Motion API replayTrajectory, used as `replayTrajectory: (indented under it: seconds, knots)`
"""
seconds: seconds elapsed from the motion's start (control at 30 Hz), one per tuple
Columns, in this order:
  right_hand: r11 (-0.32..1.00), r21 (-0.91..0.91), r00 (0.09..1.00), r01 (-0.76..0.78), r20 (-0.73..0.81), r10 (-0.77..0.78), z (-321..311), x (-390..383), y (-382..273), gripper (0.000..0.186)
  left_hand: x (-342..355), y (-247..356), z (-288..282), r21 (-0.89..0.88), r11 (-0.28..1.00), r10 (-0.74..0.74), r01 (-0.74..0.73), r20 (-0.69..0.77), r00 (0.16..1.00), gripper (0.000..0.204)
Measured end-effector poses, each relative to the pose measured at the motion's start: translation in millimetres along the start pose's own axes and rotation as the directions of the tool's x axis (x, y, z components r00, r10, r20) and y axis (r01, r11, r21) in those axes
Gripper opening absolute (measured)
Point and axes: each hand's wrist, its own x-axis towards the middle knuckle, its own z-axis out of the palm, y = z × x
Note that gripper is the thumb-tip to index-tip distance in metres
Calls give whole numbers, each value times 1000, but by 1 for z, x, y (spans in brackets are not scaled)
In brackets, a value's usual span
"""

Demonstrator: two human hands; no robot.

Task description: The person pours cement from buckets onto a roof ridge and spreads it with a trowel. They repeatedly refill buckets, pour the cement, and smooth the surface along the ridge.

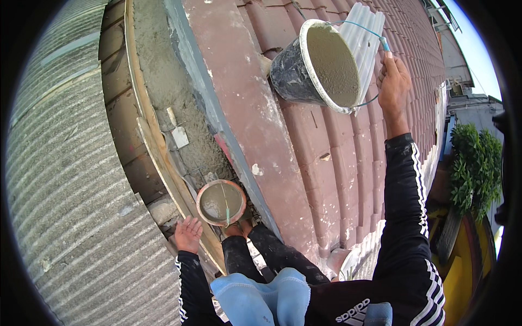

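Observation:
My right hand point(393, 84) is closed around the blue wire handle of a black bucket point(293, 73) with a pale rim. Grey wet mortar point(333, 68) fills much of it, and the bucket leans against the reddish roof tiles. Down at left, my left hand point(188, 234) is empty, its fingers spread, next to a wooden board point(163, 168). An orange-rimmed bucket point(205, 219), also with mortar inside, stands by my feet, its handle lying across the top. Beyond it a trowel point(179, 137) with a wooden grip lies on the mortar strip.
Grey corrugated roofing point(81, 195) spreads along my left. A reddish wall top point(244, 114) with a grey edge runs beside the mortar channel point(163, 60). A translucent corrugated sheet point(365, 27) lies behind the black bucket. Thin wires stick out near the trowel.

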Motion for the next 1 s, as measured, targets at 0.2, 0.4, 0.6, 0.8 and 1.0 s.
replayTrajectory:
  seconds: [0.2, 0.4, 0.6, 0.8, 1.0]
  knots:
    - [961, -270, 995, 64, 91, -41, 4, -14, 14, 31, 3, -10, 6, 60, 997, -45, 47, -25, 999, 62]
    - [886, -414, 964, 209, 241, -115, 28, -34, 9, 52, 12, -23, 2, 88, 994, -61, 61, -2, 998, 62]
    - [287, -737, 725, 612, 378, -576, 61, -89, -24, 75, 23, -23, 22, 109, 992, -69, 67, 15, 997, 63]
    - [602, -210, 563, 770, 666, -489, 207, -136, 30, 75, 64, -12, 71, 197, 980, 10, -19, 48, 999, 55]
    - [429, -359, 540, 829, 712, -448, 323, -116, 115, 81, 194, 56, 129, 335, 916, 241, -221, -18, 970, 35]
